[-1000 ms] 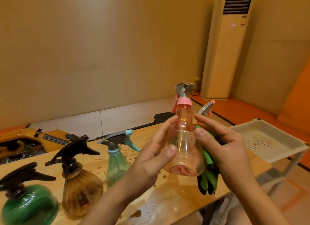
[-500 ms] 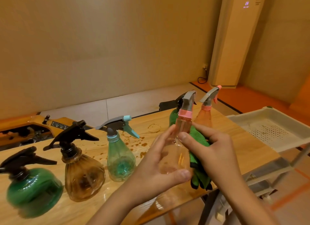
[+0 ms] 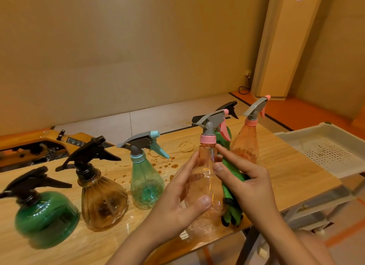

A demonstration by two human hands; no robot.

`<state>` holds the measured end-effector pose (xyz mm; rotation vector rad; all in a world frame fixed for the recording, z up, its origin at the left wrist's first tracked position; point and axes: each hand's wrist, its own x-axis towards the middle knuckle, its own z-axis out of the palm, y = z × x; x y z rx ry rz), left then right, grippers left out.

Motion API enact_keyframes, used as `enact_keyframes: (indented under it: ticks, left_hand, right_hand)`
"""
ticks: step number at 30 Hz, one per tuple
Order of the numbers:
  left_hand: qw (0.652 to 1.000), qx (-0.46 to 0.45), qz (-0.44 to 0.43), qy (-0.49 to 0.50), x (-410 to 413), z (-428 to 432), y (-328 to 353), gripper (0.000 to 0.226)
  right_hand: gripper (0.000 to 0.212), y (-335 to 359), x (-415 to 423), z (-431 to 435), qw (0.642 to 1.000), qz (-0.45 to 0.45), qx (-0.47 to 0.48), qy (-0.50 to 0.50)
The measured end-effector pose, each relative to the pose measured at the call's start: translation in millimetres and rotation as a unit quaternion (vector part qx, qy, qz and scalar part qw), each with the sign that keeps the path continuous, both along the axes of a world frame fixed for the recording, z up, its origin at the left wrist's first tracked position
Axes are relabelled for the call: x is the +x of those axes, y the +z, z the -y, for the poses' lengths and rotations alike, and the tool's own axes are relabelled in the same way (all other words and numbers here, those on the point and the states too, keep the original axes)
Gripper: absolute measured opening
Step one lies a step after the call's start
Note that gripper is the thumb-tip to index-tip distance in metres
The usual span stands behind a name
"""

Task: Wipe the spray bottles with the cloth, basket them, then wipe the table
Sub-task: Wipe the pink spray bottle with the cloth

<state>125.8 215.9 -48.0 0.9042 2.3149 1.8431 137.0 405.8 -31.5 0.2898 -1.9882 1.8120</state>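
At the far left of the counter stands a round green bottle with a black top. Next to it stands a brown bottle with a black top. Then comes a see-through green bottle with a blue trigger. Little brown wet drops lie on the wood behind that one.

The left hand is curled round the pink bottle, with the thumb low on the front. It holds the bottle upright over the near edge of the counter. I cannot tell if the bottom touches the wood.

The right hand grips the green cloth against the right side of this bottle. Its thumb presses the front, and its first finger points straight at the pink collar.

Behind them a second pink bottle stands on the counter. Beside it is a mostly hidden bottle with a black top. Past the right end of the counter sits a white basket with holes in its floor.
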Motion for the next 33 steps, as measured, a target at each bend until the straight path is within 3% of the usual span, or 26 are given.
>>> enact_keyframes:
  ticks: [5, 10, 19, 33]
  left_hand:
    - [1.000, -0.002, 0.016, -0.016, -6.6, 5.1, -7.4, 0.081]
    - [0.999, -0.029, 0.015, -0.019, -12.1, 7.9, -14.0, 0.080]
    - [0.988, -0.140, -0.042, 0.050, -20.5, 7.7, -23.2, 0.081]
    - [0.982, -0.163, -0.035, 0.093, -32.8, 16.4, -38.3, 0.083]
  right_hand:
    - [0.055, -5.2, -10.1, -4.3, 0.999, 0.033, -0.003, 0.021]
    - [0.050, -9.5, -16.6, -4.0, 0.998, 0.040, 0.014, 0.050]
    - [0.049, -28.4, -31.8, 11.6, 1.000, -0.008, 0.006, 0.011]
    - [0.047, -55.6, -48.5, 36.0, 0.995, -0.041, 0.052, -0.070]
